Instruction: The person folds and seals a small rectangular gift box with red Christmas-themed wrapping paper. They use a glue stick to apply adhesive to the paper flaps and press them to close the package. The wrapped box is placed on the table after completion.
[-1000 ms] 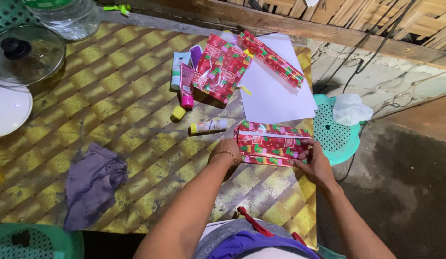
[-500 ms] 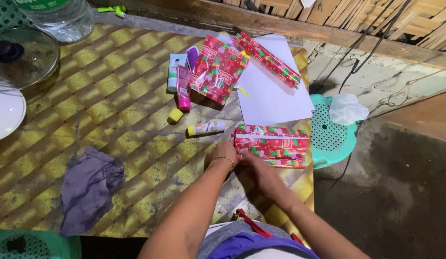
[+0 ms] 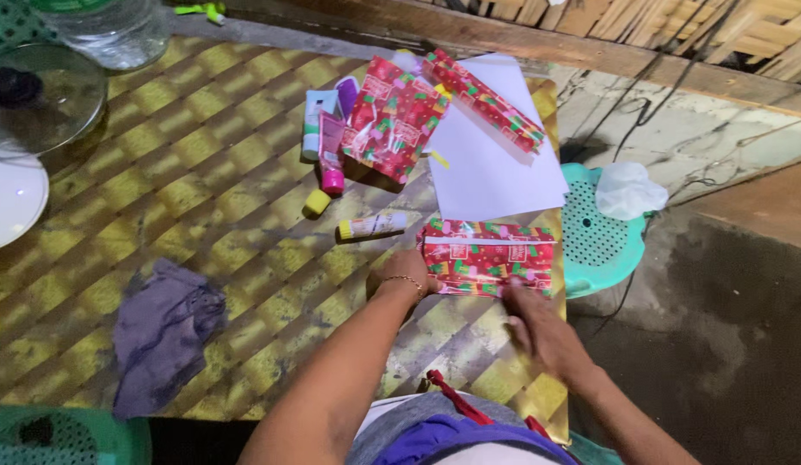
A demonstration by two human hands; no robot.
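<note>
Left hand [image 3: 406,274] pins the red wrapped parcel [image 3: 489,257] flat to the desk [image 3: 202,172] while right hand [image 3: 538,323], fingers spread, presses its near edge, steadying the fold.

The red gift-wrapped flat packet [image 3: 489,257] lies on the gold woven-pattern counter [image 3: 202,164] near its right edge. The left hand [image 3: 407,272] rests at the packet's left end, the right hand [image 3: 538,325] at its near edge. Just left of the packet lies a yellow-capped glue stick [image 3: 372,226]. Behind the packet is a white paper sheet [image 3: 495,164], carrying a red wrapped roll [image 3: 486,102]. A crumpled purple cloth [image 3: 163,331] lies well to the left, near the counter's front edge.
</note>
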